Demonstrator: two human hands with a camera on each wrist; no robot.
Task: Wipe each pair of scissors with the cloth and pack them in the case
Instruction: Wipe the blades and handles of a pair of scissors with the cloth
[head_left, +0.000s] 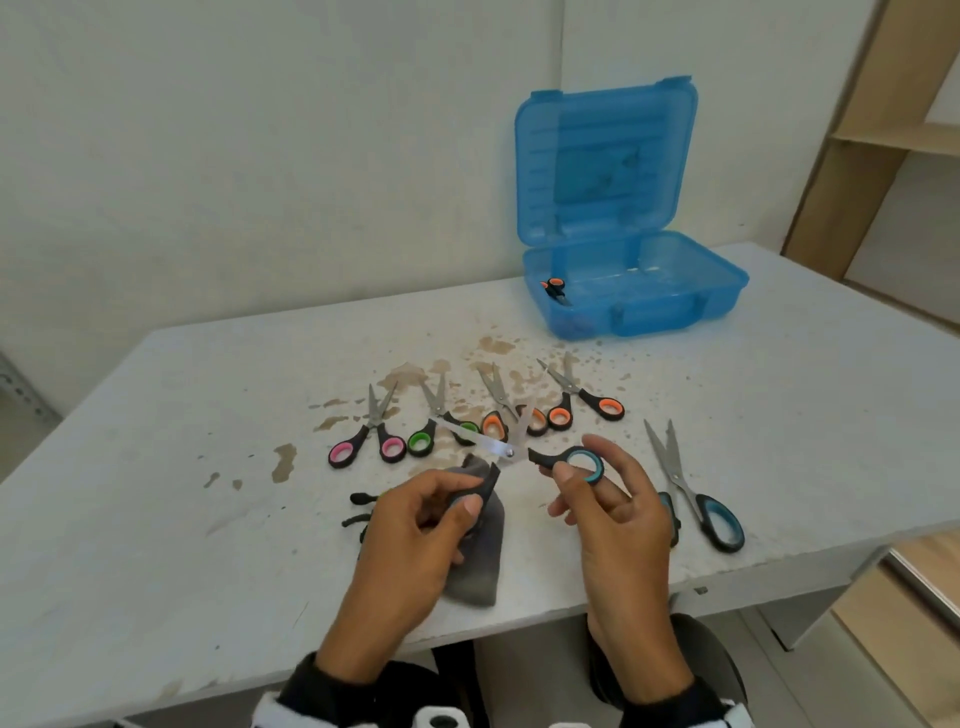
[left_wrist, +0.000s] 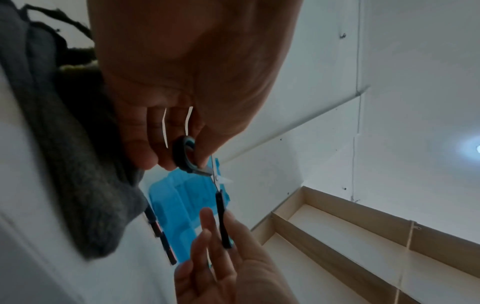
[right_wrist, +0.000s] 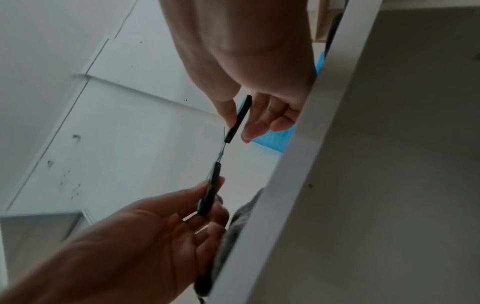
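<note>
Steel-bladed scissors (head_left: 511, 451), light, rigid, sharp, splayed wide over the tabletop's near edge: left hand (head_left: 415, 525) and right hand (head_left: 605, 499) each pinch one handle, judged safest.

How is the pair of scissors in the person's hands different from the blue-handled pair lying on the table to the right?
The held scissors are spread wide open above the table, gripped by the left hand and right hand. The lying scissors rest flat, untouched, blades nearly closed. Both have black handles with blue lining.

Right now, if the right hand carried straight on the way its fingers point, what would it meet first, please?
Probably the orange-handled scissors on the table, just beyond the right hand; the blue case lies farther along. Height above them is unclear.
</note>
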